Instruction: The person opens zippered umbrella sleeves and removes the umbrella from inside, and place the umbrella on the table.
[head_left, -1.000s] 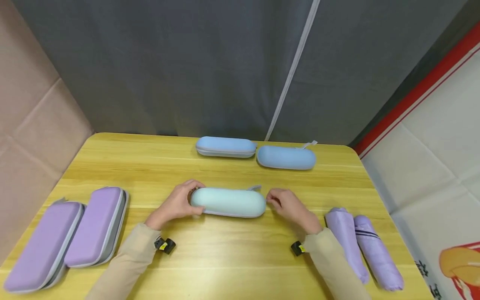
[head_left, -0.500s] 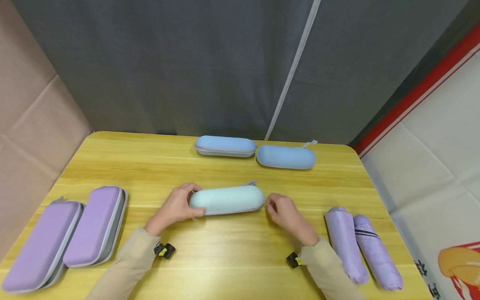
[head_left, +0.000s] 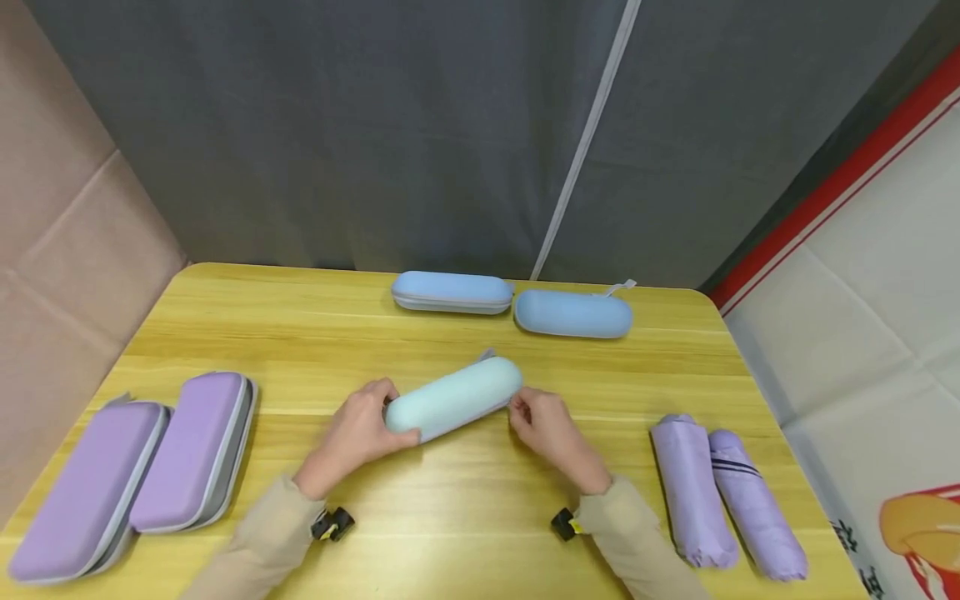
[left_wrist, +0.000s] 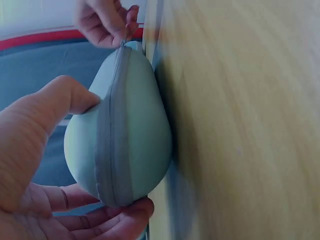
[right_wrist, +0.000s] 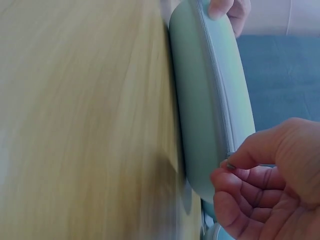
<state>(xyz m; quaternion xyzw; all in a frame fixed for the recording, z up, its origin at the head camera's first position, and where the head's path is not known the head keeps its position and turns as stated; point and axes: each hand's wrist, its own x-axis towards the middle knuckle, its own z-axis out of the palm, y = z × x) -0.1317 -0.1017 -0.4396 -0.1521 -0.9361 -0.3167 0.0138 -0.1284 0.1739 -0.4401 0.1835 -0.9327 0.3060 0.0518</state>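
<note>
A long, rounded mint-green zip case (head_left: pixel 453 398) lies slanted on the table, its right end farther from me. My left hand (head_left: pixel 358 427) grips its left end, thumb on the near side and fingers round the back. At the other end my right hand (head_left: pixel 551 432) pinches the small zipper pull (right_wrist: pixel 230 164) between thumb and curled forefinger. A grey zipper band (left_wrist: pixel 114 125) runs along the case's side, and its teeth look joined along the stretch in the left wrist view. A grey loop (head_left: pixel 487 354) sticks out behind the right end.
Two blue zip cases (head_left: pixel 452 292) (head_left: pixel 573 314) lie along the table's back edge, before a dark curtain (head_left: pixel 337 142). On the left are two purple zip cases (head_left: pixel 90 487) (head_left: pixel 191 450). Two folded lilac umbrellas (head_left: pixel 693 492) (head_left: pixel 756 504) lie at the right.
The mint-green case has swung round, its right end turning away from me. My right hand has moved left with the case end, and my left hand has turned with it, still gripping.
</note>
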